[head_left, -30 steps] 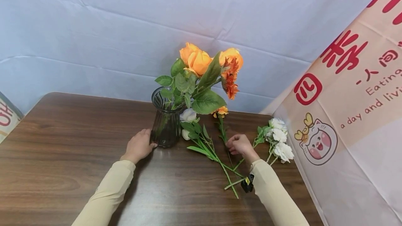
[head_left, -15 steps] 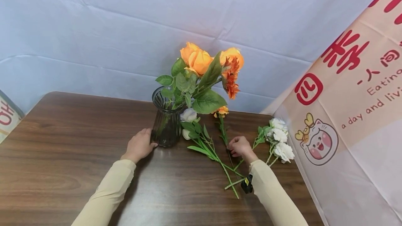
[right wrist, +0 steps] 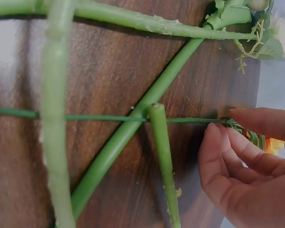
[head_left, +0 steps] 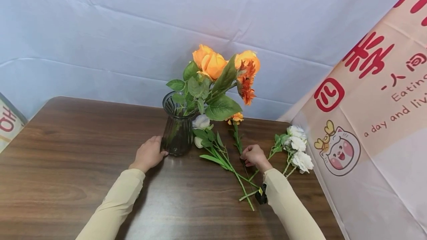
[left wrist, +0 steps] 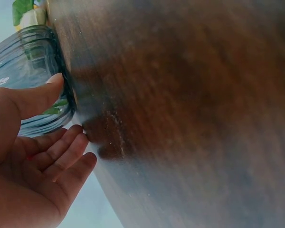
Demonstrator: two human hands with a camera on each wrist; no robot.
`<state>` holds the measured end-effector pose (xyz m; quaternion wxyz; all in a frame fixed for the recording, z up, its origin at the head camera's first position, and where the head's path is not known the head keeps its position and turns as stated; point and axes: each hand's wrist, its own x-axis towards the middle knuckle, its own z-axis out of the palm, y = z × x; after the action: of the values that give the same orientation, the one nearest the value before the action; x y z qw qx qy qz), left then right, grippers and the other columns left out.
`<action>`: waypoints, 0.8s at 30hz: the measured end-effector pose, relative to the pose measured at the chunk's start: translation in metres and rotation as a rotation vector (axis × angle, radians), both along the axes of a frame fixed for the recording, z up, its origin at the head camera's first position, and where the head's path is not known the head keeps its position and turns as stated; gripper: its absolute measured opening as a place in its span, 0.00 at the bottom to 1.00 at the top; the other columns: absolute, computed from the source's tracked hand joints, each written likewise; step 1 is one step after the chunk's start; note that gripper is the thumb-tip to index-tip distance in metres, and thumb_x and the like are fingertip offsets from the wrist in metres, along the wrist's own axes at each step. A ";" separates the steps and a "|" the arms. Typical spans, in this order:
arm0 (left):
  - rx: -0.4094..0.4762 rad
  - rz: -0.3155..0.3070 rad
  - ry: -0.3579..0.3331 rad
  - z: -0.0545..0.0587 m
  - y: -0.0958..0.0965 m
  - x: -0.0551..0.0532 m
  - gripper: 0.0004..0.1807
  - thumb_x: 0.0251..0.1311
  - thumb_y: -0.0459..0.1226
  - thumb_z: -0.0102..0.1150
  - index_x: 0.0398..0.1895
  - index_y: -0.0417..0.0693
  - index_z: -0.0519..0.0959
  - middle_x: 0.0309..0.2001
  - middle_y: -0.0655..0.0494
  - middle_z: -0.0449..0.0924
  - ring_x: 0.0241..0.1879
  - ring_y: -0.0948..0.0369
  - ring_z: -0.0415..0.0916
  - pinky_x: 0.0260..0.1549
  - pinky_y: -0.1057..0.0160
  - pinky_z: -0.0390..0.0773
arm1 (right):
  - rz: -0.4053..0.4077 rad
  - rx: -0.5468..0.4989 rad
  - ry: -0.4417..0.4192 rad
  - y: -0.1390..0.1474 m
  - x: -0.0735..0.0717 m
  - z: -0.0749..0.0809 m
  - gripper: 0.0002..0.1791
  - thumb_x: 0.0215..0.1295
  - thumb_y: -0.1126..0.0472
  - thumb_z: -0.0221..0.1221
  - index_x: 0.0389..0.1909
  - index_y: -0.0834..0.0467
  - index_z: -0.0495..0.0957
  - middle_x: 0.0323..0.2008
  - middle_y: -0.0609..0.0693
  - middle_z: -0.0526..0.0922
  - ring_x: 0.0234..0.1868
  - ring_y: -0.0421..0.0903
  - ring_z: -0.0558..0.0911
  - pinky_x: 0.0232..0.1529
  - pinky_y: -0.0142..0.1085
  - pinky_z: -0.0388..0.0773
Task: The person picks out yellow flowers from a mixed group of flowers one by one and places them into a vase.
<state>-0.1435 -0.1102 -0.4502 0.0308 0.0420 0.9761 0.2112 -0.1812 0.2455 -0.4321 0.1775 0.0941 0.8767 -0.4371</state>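
My left hand (head_left: 148, 155) holds the foot of a dark, ribbed glass vase (head_left: 177, 138) from its left side. In the left wrist view the thumb lies along the vase (left wrist: 23, 57), with the fingers around the other side. Large orange roses (head_left: 213, 65) and a rust-orange flower (head_left: 246, 88) stand in the vase and lean right. Further right, my right hand (head_left: 254, 156) pinches the thin stem of a small orange flower (head_left: 235, 117). Up close, thumb and fingertips meet on that thin green stem (right wrist: 194, 120) near its leaves; the blossom is mostly hidden behind the hand.
White flowers (head_left: 201, 122) with green leaves lie just right of the vase. More white flowers (head_left: 297, 143) lie near the table's right edge. Their thick stems (right wrist: 109, 152) cross the thin one. A printed banner (head_left: 367, 121) borders the brown table (head_left: 83, 151) on the right.
Hardly anything differs: both hands stay at the vase and the thin stem, and the whole head view shifts very slightly.
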 end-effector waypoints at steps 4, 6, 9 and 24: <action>0.001 -0.001 0.006 0.000 0.000 0.000 0.33 0.55 0.41 0.62 0.57 0.26 0.64 0.53 0.33 0.68 0.53 0.40 0.67 0.48 0.44 0.70 | -0.004 -0.001 -0.007 0.000 -0.001 0.001 0.02 0.56 0.75 0.53 0.29 0.71 0.74 0.30 0.58 0.78 0.21 0.47 0.74 0.25 0.40 0.80; 0.000 0.000 0.006 0.000 0.000 -0.001 0.33 0.55 0.41 0.62 0.58 0.26 0.64 0.53 0.33 0.69 0.53 0.41 0.67 0.48 0.44 0.70 | -0.006 -0.002 -0.009 0.000 -0.001 0.001 0.03 0.56 0.75 0.53 0.30 0.71 0.74 0.31 0.59 0.78 0.21 0.48 0.74 0.26 0.40 0.80; -0.002 0.002 0.007 0.000 0.000 -0.001 0.34 0.55 0.41 0.62 0.58 0.26 0.64 0.53 0.34 0.68 0.53 0.41 0.67 0.49 0.44 0.69 | -0.013 0.001 -0.009 0.000 -0.002 0.001 0.03 0.56 0.75 0.53 0.30 0.71 0.75 0.31 0.59 0.78 0.21 0.48 0.74 0.26 0.41 0.80; 0.003 0.005 0.010 0.000 0.000 0.000 0.34 0.55 0.41 0.62 0.58 0.26 0.64 0.54 0.34 0.68 0.54 0.41 0.66 0.51 0.44 0.68 | 0.002 0.039 -0.007 -0.004 -0.003 -0.001 0.03 0.55 0.76 0.52 0.28 0.70 0.75 0.26 0.58 0.75 0.19 0.47 0.74 0.22 0.39 0.80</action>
<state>-0.1434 -0.1102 -0.4498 0.0253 0.0409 0.9760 0.2124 -0.1840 0.2414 -0.4331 0.1791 0.0980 0.8845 -0.4195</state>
